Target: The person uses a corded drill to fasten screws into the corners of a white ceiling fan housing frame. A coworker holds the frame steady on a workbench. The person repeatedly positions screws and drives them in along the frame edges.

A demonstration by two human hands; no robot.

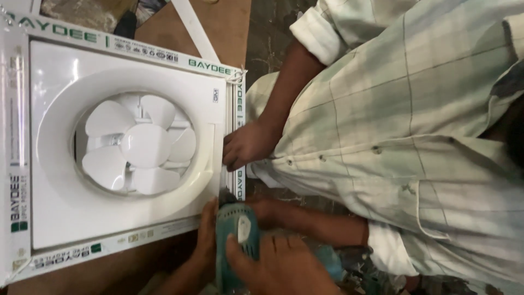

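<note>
In the head view, a white square exhaust fan (128, 145) with five rounded blades sits in a white frame (234, 117) edged with green print, just beyond the fingers. The right hand (284, 267) wraps its fingers around a teal drill (238, 232), whose tip is hidden at the frame's corner. The left hand (207, 226) lays its fingers, pressed together, along the drill's far side (whether they grip, I cannot tell). A co-worker's hand (245, 145) in a checked shirt rests on the frame edge; the picture's border cuts both wrists off.
</note>
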